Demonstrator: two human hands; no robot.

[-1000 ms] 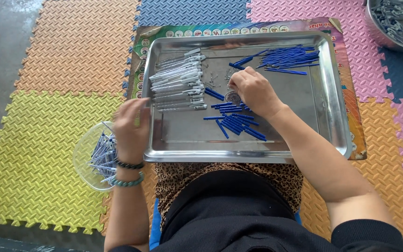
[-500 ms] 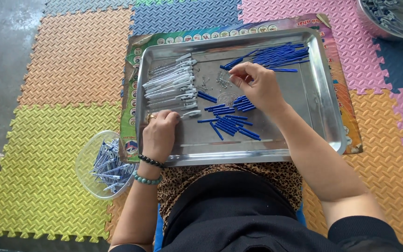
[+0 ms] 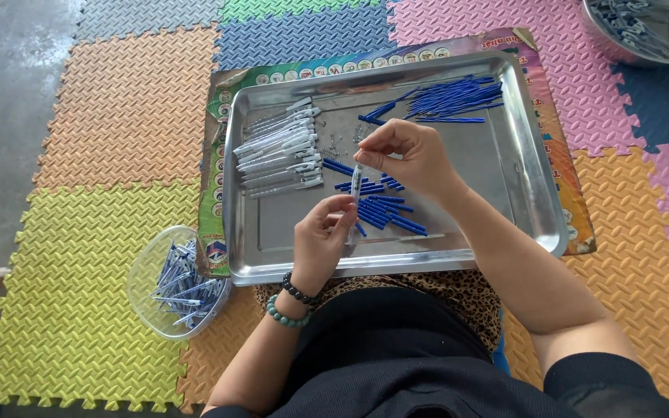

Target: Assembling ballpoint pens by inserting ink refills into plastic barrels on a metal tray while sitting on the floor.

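Holding one clear pen barrel [image 3: 355, 190] upright between both hands above the steel tray [image 3: 505, 162].

The left hand [image 3: 320, 236] pinches the lower end of the barrel, and the right hand [image 3: 406, 159] pinches its top with the fingertips pressed together. Under the hands a heap of short blue parts [image 3: 385, 213] lies on the tray. A row of white pen barrels [image 3: 280, 151] is at the tray's left side, long blue refills [image 3: 454, 99] at its far side. A clear bowl [image 3: 149, 267] with pen pieces stands on the foam floor mat [image 3: 63, 263].

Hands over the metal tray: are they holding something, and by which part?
Yes: a clear pen barrel, upright. The left hand grips its lower part; the right hand pinches its top end.
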